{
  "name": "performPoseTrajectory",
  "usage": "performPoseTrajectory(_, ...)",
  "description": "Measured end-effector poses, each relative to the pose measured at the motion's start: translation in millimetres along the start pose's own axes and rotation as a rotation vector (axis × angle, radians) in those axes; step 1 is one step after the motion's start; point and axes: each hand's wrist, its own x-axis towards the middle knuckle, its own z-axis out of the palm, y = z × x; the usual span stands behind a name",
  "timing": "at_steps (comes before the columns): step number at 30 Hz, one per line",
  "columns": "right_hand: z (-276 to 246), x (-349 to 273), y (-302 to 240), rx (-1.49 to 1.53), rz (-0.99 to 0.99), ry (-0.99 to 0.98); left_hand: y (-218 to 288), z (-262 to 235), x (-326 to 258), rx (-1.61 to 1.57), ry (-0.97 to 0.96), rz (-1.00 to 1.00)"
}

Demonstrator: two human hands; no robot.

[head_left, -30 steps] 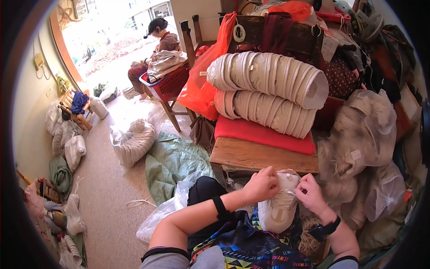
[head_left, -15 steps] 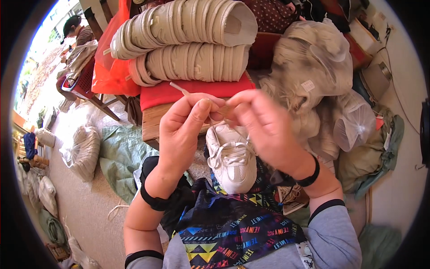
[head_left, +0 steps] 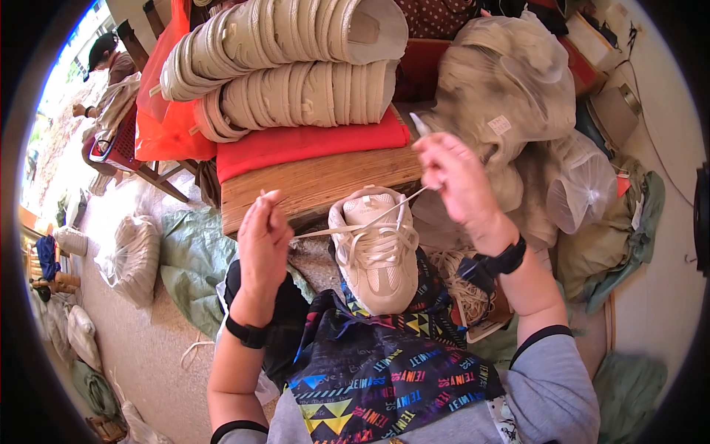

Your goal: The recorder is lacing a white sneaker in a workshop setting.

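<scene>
A cream sneaker (head_left: 379, 255) rests in front of me with its toe toward my body, on the patterned apron cloth at my lap. Its laces are threaded through the eyelets, and the two free ends run out tautly to either side. My left hand (head_left: 265, 235) is closed on one shoelace end, left of the shoe. Up and to the right, my right hand (head_left: 460, 176) grips the other shoelace (head_left: 416, 194). A slim white pointed stick (head_left: 419, 124) juts from the fingers of my right hand; its exact kind I cannot make out.
Beyond the shoe stands a wooden bench (head_left: 310, 185) with a red cloth (head_left: 318, 148) and two rows of nested cream shoe pieces (head_left: 296, 96). Plastic bags of shoe pieces (head_left: 510, 89) fill the right. A box of laces (head_left: 470, 292) sits by my right forearm. Another person (head_left: 111, 59) is far left.
My hands have moved apart from above the shoe, drawing the laces out to both sides. The white stick, earlier at my left hand, now shows at my right.
</scene>
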Motion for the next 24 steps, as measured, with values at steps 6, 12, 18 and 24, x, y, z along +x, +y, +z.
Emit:
performPoseTrajectory(6, -52, -13, -10, -0.175, -0.015, 0.193, 1, -32, 0, 0.254, 0.112, 0.151)
performPoseTrajectory(12, -64, -26, -1, -0.275, 0.046, 0.185, 4, -40, 4, 0.335, 0.122, 0.209)
performPoseTrajectory(18, -96, -25, -23, -0.166, -0.149, 0.394, 51, -72, 19, 0.272, 0.281, 0.367)
performPoseTrajectory(24, -97, -30, -18, -0.264, -0.169, 0.448, 54, -78, 14, 0.347, 0.302, 0.379)
